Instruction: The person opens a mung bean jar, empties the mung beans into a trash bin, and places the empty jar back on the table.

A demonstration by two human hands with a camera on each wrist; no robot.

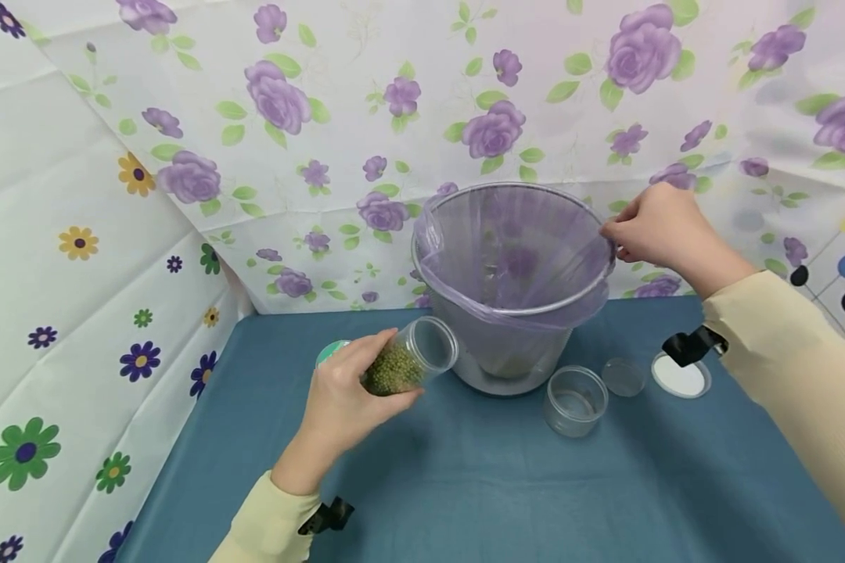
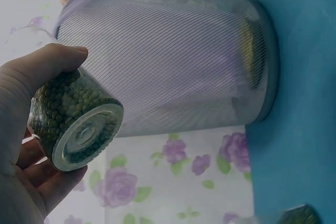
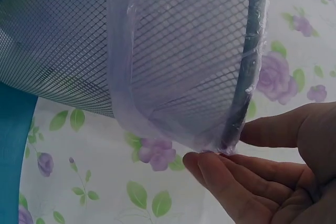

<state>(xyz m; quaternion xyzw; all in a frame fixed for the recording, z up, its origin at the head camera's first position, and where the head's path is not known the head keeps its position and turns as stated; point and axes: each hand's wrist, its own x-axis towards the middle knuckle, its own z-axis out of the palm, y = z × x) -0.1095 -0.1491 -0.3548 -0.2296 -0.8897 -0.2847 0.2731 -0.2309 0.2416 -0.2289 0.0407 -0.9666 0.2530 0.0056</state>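
My left hand (image 1: 341, 395) grips a clear jar (image 2: 84, 114) partly filled with small green beans (image 1: 393, 371). The jar is tilted, its uncovered mouth facing right toward the trash bin and a little lower than the bin's rim. This mesh bin (image 2: 157, 66) stands upright, lined with a thin purple plastic bag (image 1: 521, 242) folded down over the rim. At the rim's right side, my right hand (image 1: 665, 227) pinches the bag's edge between thumb and fingers. In the right wrist view, the fingertips (image 3: 210, 163) are right at the bagged rim (image 3: 242, 93).
Right of the bin's base stand an uncovered clear tub (image 1: 575, 403), a clear disc (image 1: 623, 377) and a white lid (image 1: 679, 375). Something green-topped (image 1: 331, 352) is partly hidden behind my left hand. A flowered sheet (image 1: 366, 141) hangs behind the blue tabletop (image 1: 479, 485).
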